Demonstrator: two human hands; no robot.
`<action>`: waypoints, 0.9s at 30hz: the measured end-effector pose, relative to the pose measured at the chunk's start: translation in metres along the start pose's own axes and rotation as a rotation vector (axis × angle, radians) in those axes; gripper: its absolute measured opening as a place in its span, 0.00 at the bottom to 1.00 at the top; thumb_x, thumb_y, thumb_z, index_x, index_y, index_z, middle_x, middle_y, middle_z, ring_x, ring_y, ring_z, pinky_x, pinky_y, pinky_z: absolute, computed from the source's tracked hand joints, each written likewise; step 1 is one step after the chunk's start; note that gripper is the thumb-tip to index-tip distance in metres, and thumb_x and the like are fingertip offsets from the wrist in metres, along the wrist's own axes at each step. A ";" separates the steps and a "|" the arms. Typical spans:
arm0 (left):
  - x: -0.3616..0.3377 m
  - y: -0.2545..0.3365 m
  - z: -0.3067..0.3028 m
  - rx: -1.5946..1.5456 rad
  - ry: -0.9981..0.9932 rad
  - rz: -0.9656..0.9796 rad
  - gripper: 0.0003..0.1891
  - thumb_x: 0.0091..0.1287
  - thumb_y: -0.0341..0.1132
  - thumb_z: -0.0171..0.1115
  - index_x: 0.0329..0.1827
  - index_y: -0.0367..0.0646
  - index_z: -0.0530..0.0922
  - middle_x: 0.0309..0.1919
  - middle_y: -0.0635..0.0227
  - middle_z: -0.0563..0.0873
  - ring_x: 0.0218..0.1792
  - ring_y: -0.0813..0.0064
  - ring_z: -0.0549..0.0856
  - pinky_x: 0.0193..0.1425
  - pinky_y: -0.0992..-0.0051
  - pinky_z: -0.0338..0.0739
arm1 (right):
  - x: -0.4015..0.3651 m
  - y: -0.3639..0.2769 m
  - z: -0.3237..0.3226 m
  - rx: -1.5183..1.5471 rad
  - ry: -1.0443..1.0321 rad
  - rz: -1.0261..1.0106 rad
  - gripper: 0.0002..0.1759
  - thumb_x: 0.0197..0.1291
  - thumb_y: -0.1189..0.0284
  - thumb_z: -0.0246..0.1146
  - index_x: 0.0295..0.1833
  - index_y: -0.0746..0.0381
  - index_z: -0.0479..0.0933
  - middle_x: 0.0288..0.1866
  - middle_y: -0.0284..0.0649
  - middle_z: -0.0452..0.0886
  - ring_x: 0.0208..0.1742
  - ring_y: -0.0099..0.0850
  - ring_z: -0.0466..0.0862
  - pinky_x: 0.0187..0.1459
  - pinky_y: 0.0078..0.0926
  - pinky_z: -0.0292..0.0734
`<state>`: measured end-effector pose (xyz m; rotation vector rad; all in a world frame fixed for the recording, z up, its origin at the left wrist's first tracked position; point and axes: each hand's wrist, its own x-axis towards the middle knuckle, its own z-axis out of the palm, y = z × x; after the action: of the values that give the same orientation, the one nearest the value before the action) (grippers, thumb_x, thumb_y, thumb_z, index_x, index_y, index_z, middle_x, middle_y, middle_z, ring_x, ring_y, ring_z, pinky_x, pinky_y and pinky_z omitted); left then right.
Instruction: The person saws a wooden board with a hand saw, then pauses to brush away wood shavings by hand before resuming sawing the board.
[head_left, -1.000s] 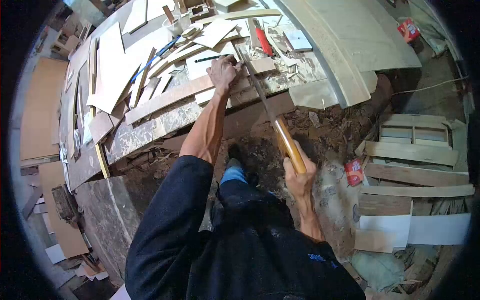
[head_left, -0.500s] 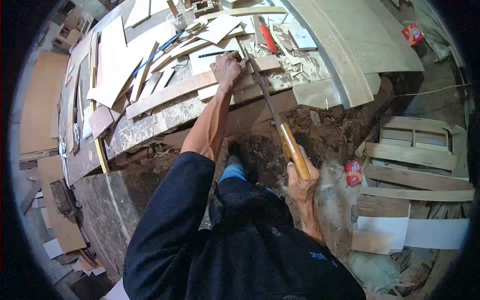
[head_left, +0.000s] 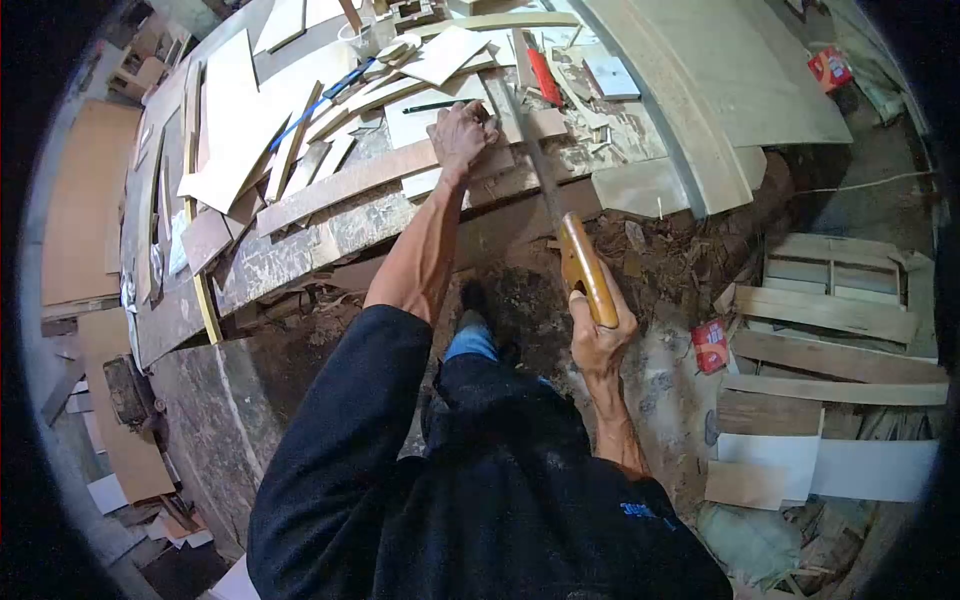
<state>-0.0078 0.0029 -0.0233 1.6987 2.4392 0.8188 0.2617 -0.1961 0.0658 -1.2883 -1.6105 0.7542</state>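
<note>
Sawing step, apparently: right hand (head_left: 603,338) grips handsaw (head_left: 552,194) by its wooden handle (head_left: 590,270), blade (head_left: 535,147) across the wooden strip (head_left: 345,189) on the workbench (head_left: 320,248), left hand (head_left: 463,138) bent-fingered on strip, grip unclear; next stroke calls for holding it steady.

A woodworking shop shows in its scarred desk (head_left: 320,240), strewn with wood strips (head_left: 340,190), offcuts (head_left: 450,55) and shavings (head_left: 592,116). A saw (head_left: 574,240) slants across the edge, while boards (head_left: 820,311) lie piled on the grimy floor (head_left: 660,400), with a broad panel (head_left: 78,210) at left.
</note>
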 end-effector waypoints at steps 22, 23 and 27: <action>0.001 0.005 -0.004 -0.119 -0.056 -0.083 0.20 0.59 0.61 0.65 0.39 0.55 0.85 0.40 0.68 0.84 0.49 0.64 0.79 0.54 0.55 0.68 | -0.011 -0.004 -0.016 -0.047 -0.057 -0.009 0.26 0.56 0.77 0.59 0.63 0.66 0.75 0.47 0.54 0.85 0.41 0.40 0.89 0.41 0.32 0.83; 0.000 0.007 -0.006 -0.100 -0.049 -0.076 0.20 0.59 0.61 0.65 0.39 0.55 0.85 0.41 0.68 0.84 0.49 0.64 0.79 0.54 0.55 0.68 | -0.012 -0.006 -0.017 -0.050 -0.064 0.005 0.26 0.56 0.77 0.59 0.63 0.66 0.75 0.47 0.54 0.85 0.41 0.40 0.89 0.41 0.33 0.83; -0.001 0.012 -0.010 -0.055 -0.020 -0.075 0.20 0.58 0.60 0.66 0.39 0.55 0.85 0.41 0.69 0.84 0.50 0.64 0.79 0.53 0.55 0.68 | -0.020 -0.009 -0.025 -0.103 -0.086 0.016 0.26 0.57 0.77 0.58 0.64 0.65 0.74 0.47 0.55 0.85 0.40 0.40 0.89 0.40 0.33 0.83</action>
<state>-0.0008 0.0015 -0.0100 1.5789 2.4268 0.8475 0.2815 -0.2197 0.0777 -1.3594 -1.7295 0.7532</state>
